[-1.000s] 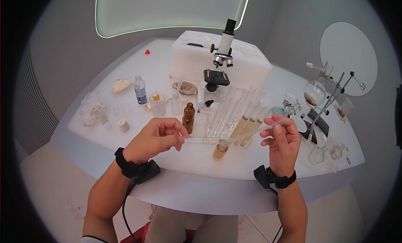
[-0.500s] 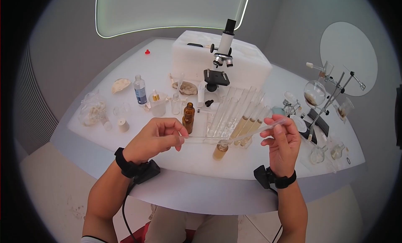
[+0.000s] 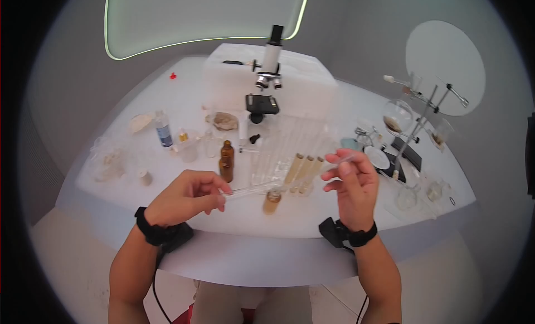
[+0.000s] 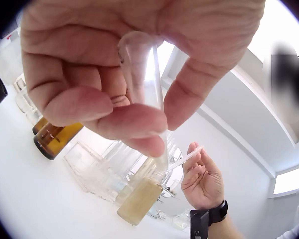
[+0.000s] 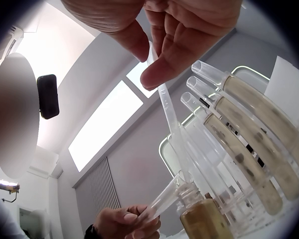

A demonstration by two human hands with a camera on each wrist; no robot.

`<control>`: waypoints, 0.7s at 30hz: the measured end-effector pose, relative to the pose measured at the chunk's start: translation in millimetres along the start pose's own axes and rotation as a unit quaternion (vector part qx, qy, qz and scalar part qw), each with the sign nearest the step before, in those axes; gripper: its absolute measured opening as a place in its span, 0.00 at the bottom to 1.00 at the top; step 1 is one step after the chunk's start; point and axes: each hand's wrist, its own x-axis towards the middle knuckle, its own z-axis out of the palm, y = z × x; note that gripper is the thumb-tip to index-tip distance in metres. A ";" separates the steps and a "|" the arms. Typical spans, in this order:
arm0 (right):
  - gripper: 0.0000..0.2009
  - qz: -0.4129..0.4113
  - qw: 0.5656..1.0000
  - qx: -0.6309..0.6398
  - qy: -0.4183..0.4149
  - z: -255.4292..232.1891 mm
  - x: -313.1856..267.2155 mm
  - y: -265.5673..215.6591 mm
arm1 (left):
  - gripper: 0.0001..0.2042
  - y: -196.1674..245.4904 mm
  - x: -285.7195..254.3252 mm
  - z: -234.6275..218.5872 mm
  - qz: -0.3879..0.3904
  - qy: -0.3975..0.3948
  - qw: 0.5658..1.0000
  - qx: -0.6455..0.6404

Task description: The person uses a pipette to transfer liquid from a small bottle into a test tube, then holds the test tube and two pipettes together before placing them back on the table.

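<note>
Fingers of my left hand pinch the round closed end of an empty test tube, held nearly level above the near edge of the bench. My right hand pinches a thin clear pipette between thumb and fingertips, its tip pointing down toward the tube's open mouth; I cannot tell whether it is inside. Right under that spot stands a small bottle of tan liquid, and behind it a rack of test tubes, three filled with tan fluid. Two amber bottles stand beside my left hand, a microscope farther back. The glassware at the right edge of the bench is too blurred to read.
</note>
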 end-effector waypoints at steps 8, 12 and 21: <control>0.13 0.011 1.000 0.010 -0.012 -4.8 1.4 -0.5 | 0.08 -2.9 2.7 1.3 -0.017 -0.008 1.000 -0.013; 0.13 0.008 1.000 0.003 -0.006 -4.7 1.5 -1.3 | 0.08 -2.7 3.1 -1.4 -0.014 -0.002 0.999 -0.039; 0.13 -0.021 0.999 -0.005 0.043 -4.3 1.9 0.9 | 0.07 -10.1 3.0 -7.4 0.061 -0.100 0.988 -0.103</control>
